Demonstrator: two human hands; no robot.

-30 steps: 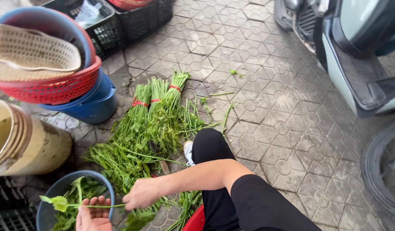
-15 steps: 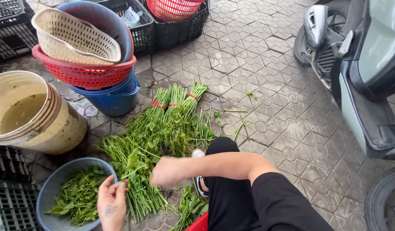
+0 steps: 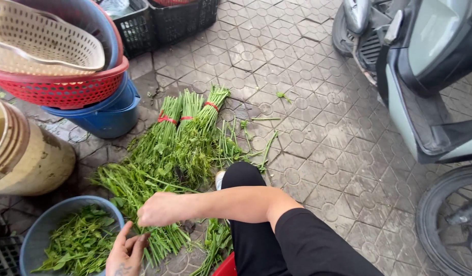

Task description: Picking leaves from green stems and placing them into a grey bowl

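My right hand [image 3: 159, 208] reaches across my black-clad knee, fingers curled down into a loose pile of leafy green stems [image 3: 144, 179] on the paving. My left hand [image 3: 125, 251] lies below it with fingers spread and nothing in it, beside the rim of a blue bowl [image 3: 37, 235] filled with picked green leaves [image 3: 80, 243]. Beyond the loose pile lie three bundles of the same greens [image 3: 187, 122], tied with red bands near the cut ends.
A blue tub [image 3: 110, 115] carries a red basket [image 3: 62, 89] and a cream basket [image 3: 41, 41] at upper left. A tan bucket [image 3: 26, 158] stands at left, black crates [image 3: 164, 20] behind. A parked scooter [image 3: 425, 76] and its wheel [image 3: 451, 220] fill the right side.
My right hand has left the bowl and moved right onto the loose pile. My left hand has let go of the stem and dropped lower. The view has tilted down and right.
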